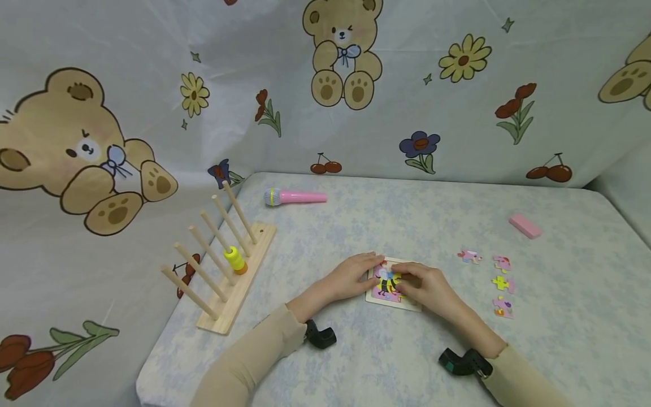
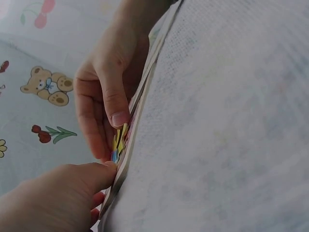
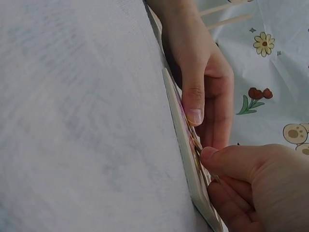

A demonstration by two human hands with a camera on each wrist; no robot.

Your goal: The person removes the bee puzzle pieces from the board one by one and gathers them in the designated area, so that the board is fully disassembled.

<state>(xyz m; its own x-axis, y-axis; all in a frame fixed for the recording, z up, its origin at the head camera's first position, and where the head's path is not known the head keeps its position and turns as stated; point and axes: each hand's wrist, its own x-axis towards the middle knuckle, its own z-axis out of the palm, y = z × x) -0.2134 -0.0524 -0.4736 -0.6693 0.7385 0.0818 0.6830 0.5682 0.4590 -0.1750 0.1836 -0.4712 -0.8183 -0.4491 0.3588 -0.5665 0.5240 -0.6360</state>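
A small jigsaw puzzle (image 1: 388,295) in a pale wooden frame lies on the table between both hands, showing a yellow-and-black striped figure on pink. My left hand (image 1: 353,276) rests on its left side, the thumb on the picture and the outstretched fingers along the far edge. From the right, my right hand (image 1: 429,288) pinches a puzzle piece (image 3: 215,179) between thumb and fingers, low over the board; the fingers hide most of that piece. Several loose puzzle pieces (image 1: 502,284) lie to the right of the board.
To the left stands a wooden peg rack (image 1: 254,265) with upright rods; yellow and orange beads (image 1: 234,259) sit on one rod. A pink toy microphone (image 1: 303,197) lies at the back left, and a pink block (image 1: 525,226) at the back right. A printed cloth (image 1: 386,135) hangs behind the table.
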